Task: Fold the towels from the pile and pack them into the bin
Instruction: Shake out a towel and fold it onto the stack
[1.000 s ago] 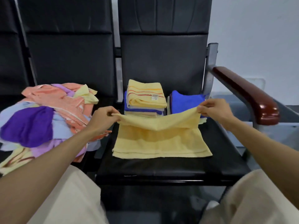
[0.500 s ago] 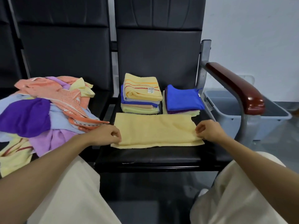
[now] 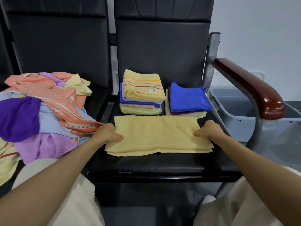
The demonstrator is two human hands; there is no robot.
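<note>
Towel (image 3: 158, 134) is likely soft, light and limp. Left hand (image 3: 107, 133) and right hand (image 3: 206, 131) each pinch one short end; grip all layers there.

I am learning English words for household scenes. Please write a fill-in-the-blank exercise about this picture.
1. The left hand and right hand grip a ____ towel lying on the seat.
2. The top of the right stack is ____.
3. The unfolded pile lies to the person's ____.
Missing: yellow; blue; left.
</note>
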